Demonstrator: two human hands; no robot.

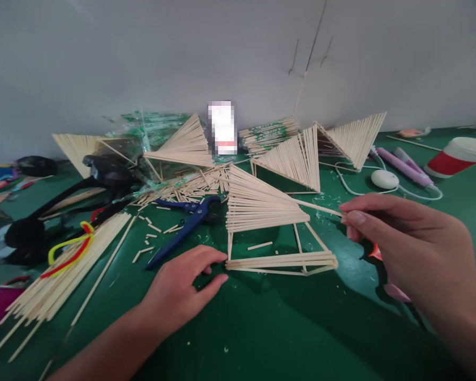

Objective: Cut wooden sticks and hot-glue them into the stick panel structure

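Observation:
A small frame of thin wooden sticks [265, 209] stands on the green table, its sloping upper face covered with closely laid sticks and its lower part partly uncovered. My right hand [404, 248] pinches one end of a wooden stick [319, 207] between thumb and fingers. The far end of that stick meets the right edge of the covered face. At the frame's lower left corner is my left hand [186, 280], index fingertip against it, thumb apart just below. A short cut stick [259, 246] shows on the table through the frame's opening.
Blue-handled cutters [182, 233] lie among stick offcuts. Long sticks [63, 280] are spread at left beside a black stand [35, 222]. Behind are more stick frames [182, 143], a propped phone [222, 127] and stick packs [269, 135]. A corded purple tool [404, 166] and paper cup [458, 157] are at right.

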